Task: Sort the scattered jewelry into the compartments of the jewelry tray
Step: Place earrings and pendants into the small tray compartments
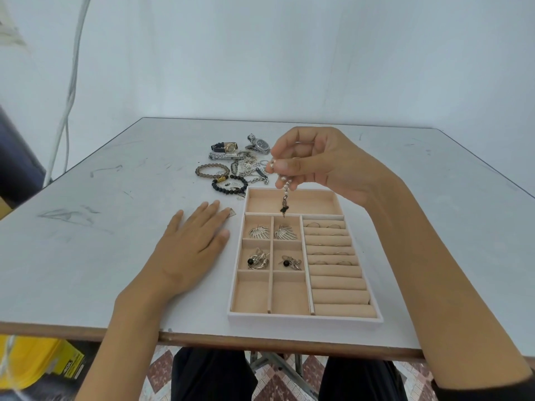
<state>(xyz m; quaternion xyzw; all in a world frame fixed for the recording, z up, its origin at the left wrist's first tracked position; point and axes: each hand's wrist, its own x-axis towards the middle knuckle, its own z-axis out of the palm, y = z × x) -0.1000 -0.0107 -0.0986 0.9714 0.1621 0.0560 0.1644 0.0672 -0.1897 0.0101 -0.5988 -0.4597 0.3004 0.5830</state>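
Observation:
A beige jewelry tray (304, 318) lies near the table's front edge. My right hand (312, 160) pinches a pearl bead bracelet (285, 188) with a small black charm, which dangles over the tray's long back compartment (312, 202). My left hand (191, 241) rests flat on the table just left of the tray, fingers straight. Two silver leaf earrings (259, 231) and two dark-stone pieces (257, 260) sit in the small left compartments. Thin rings (324, 226) stand in the ring rolls on the right. The scattered pile (240, 169) lies behind the tray.
The pile holds two watches (259, 146), a brown bead bracelet (212, 170), a black bead bracelet (230, 185) and silver chains. A small tag (232, 212) lies at my left fingertips. A yellow box (37, 363) sits on the floor at left.

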